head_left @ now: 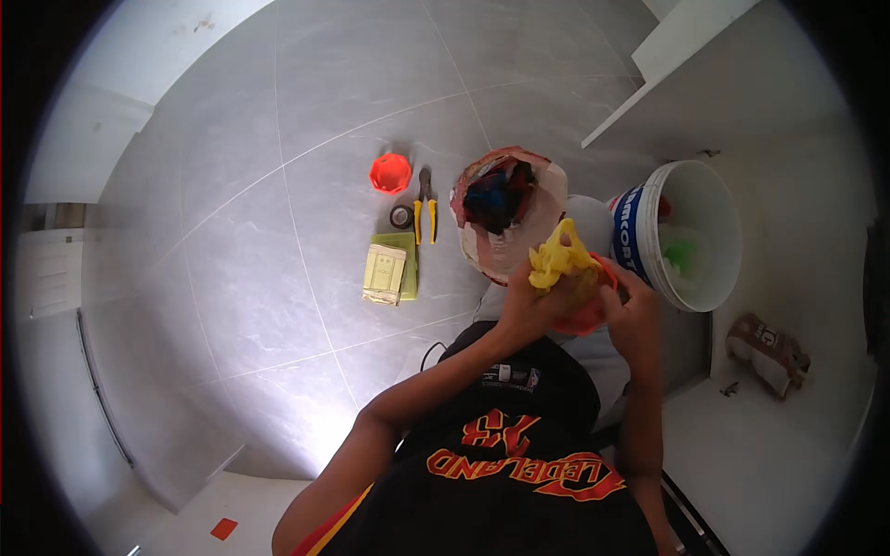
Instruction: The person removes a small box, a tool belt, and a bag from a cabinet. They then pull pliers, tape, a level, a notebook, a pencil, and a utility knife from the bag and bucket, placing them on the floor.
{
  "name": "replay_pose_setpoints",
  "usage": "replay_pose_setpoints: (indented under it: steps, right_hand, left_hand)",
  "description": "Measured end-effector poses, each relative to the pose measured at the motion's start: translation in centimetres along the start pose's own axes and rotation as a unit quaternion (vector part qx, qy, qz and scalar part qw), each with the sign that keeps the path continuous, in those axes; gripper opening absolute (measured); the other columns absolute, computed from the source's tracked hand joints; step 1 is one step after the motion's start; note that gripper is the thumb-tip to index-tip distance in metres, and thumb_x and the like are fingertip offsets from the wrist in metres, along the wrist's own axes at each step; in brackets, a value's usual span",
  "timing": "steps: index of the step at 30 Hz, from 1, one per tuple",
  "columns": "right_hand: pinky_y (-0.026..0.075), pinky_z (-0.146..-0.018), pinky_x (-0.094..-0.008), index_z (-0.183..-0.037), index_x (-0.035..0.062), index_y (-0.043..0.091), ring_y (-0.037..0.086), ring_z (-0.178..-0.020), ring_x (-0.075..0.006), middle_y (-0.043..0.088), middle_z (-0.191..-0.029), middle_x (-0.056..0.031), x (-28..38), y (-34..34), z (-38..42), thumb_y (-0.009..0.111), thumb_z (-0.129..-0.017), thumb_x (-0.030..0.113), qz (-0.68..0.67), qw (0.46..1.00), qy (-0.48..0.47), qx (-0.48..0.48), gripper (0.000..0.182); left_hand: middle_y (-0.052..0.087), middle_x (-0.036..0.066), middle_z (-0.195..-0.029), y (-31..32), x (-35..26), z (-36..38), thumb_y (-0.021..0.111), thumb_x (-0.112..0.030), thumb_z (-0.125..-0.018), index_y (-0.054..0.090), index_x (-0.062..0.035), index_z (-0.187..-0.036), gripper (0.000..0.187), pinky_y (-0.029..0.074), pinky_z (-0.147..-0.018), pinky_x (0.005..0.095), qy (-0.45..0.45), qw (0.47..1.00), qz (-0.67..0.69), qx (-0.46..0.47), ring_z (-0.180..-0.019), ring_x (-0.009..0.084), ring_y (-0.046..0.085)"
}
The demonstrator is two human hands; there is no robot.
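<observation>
A red-orange container [584, 320] is between my hands, close to my lap. My left hand [536, 298] is closed around its left side, and a crumpled yellow piece [560, 258] sticks up at that hand's fingers. My right hand [632, 310] grips the container's right rim, thumb and fingers pressed on it. Just beyond my hands stands an open bag [477, 246] with dark blue and black material [501, 196] inside. To the right is a white bucket [718, 236] with a blue label, holding something green [681, 253].
On the grey floor [232, 278] lie a red octagonal container [390, 173], yellow-handled pliers [425, 208], black tape [401, 217], and a beige packet [384, 273] on a green pad [411, 250]. A brown bag [767, 354] lies at right, an orange square [223, 529] at lower left.
</observation>
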State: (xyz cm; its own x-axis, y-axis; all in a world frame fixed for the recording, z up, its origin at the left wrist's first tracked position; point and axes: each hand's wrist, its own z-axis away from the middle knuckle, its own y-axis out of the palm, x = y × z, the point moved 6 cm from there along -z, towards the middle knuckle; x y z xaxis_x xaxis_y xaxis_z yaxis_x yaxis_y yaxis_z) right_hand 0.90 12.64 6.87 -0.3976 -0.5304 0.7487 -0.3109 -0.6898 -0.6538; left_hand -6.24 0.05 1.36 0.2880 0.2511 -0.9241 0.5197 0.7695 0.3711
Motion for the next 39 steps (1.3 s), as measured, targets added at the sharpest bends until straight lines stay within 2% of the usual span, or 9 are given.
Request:
replay_pose_setpoints:
  steps: [3, 11, 15, 17, 23, 29, 31, 33, 39]
  right_hand:
    - [0.046, -0.063, -0.0319, -0.107, -0.0017, 0.06, 0.06, -0.069, -0.0242, 0.061, -0.085, -0.0172, 0.9, 0.9, 0.8, 0.053, -0.077, 0.012, 0.002, 1.0, -0.007, -0.022, 0.034]
    - [0.046, -0.065, -0.0384, -0.105, -0.0001, 0.06, 0.058, -0.07, -0.0345, 0.06, -0.083, -0.0194, 2.6, 5.6, 2.1, 0.05, -0.076, 0.01, -0.026, 0.994, -0.105, -0.031, 0.032]
    - [0.046, -0.073, -0.0425, -0.104, -0.0016, 0.058, 0.058, -0.079, -0.0383, 0.06, -0.088, -0.0217, 3.8, 8.8, 2.6, 0.049, -0.076, 0.013, -0.044, 0.993, -0.106, 0.027, 0.033]
    - [0.045, -0.076, -0.0432, -0.104, -0.0023, 0.057, 0.058, -0.082, -0.0389, 0.06, -0.089, -0.0223, 4.5, 10.2, 2.7, 0.048, -0.076, 0.014, -0.041, 0.993, -0.1, 0.045, 0.034]
    - [0.045, -0.079, -0.0441, -0.107, -0.0056, 0.054, 0.058, -0.086, -0.0399, 0.059, -0.09, -0.0267, 3.3, 16.3, 2.2, 0.048, -0.076, 0.017, -0.068, 0.983, -0.024, 0.168, 0.039]
    - [0.048, -0.078, -0.045, -0.099, -0.0028, 0.054, 0.059, -0.086, -0.0398, 0.06, -0.092, -0.0235, 1.5, 21.8, 0.2, 0.051, -0.076, 0.018, 0.084, 0.958, -0.092, 0.26, 0.031]
    - [0.049, -0.076, -0.0437, -0.096, -0.0002, 0.055, 0.062, -0.087, -0.0348, 0.06, -0.095, -0.0202, 0.6, 24.7, -0.4, 0.055, -0.073, 0.018, 0.196, 0.918, -0.076, 0.336, 0.029]
    - [0.051, -0.07, -0.0424, -0.092, 0.002, 0.061, 0.064, -0.081, -0.0291, 0.063, -0.089, -0.0177, 0.4, 27.0, -1.3, 0.056, -0.073, 0.015, 0.266, 0.909, -0.134, 0.292, 0.024]
    - [0.051, -0.066, -0.0406, -0.082, 0.0053, 0.067, 0.065, -0.075, -0.0286, 0.066, -0.078, -0.0136, -6.4, 34.8, -3.6, 0.054, -0.077, 0.015, 0.37, 0.875, -0.195, 0.245, 0.017]
  left_hand:
    - [0.059, 0.009, -0.106, -0.7, -1.6, 1.0, 0.057, -0.012, -0.087, 0.05, 0.0011, -0.11, 0.028, 0.045, -0.083, 0.0268, 0.062, 0.997, 0.045, -0.03, -0.094, 0.0132, 0.057]
    - [0.05, 0.016, -0.123, -5.1, -4.2, 4.3, 0.049, -0.005, -0.09, 0.036, 0.0021, -0.127, 0.04, 0.04, -0.096, 0.0361, 0.116, 0.991, 0.017, -0.056, -0.112, 0.0217, 0.05]
    - [0.05, 0.017, -0.123, -8.0, -5.3, 5.9, 0.046, -0.004, -0.091, 0.035, 0.0026, -0.129, 0.04, 0.039, -0.097, 0.036, 0.123, 0.989, -0.058, -0.066, -0.111, 0.0232, 0.051]
    - [0.052, 0.019, -0.121, -10.6, -4.9, 6.5, 0.047, -0.005, -0.091, 0.036, 0.0035, -0.127, 0.038, 0.039, -0.097, 0.0365, 0.068, 0.99, 0.033, -0.118, -0.11, 0.0247, 0.052]
    - [0.057, 0.018, -0.103, -18.3, -8.1, 8.0, 0.043, -0.016, -0.093, 0.043, 0.0047, -0.114, 0.029, 0.044, -0.092, 0.0476, 0.143, 0.952, 0.1, -0.252, -0.105, 0.0353, 0.054]
    - [0.058, 0.012, -0.093, -29.2, -7.0, 9.5, 0.044, -0.015, -0.092, 0.047, 0.006, -0.11, 0.028, 0.048, -0.081, 0.0352, 0.122, 0.918, 0.04, -0.375, -0.093, 0.0244, 0.058]
    - [0.059, 0.007, -0.089, -36.4, -3.1, 10.4, 0.049, -0.013, -0.091, 0.053, 0.0033, -0.104, 0.022, 0.047, -0.074, 0.0314, 0.071, 0.899, -0.163, -0.401, -0.082, 0.0173, 0.057]
    - [0.057, 0.002, -0.083, -39.7, -0.1, 10.8, 0.052, -0.011, -0.088, 0.056, -0.0004, -0.096, 0.014, 0.043, -0.065, 0.0255, 0.054, 0.905, -0.211, -0.365, -0.073, 0.0105, 0.051]
    - [0.062, 0.021, -0.092, -47.8, 11.0, 12.0, 0.061, -0.012, -0.078, 0.053, -0.002, -0.103, 0.028, 0.048, -0.074, 0.0418, -0.156, 0.759, -0.558, -0.297, -0.087, 0.0357, 0.06]
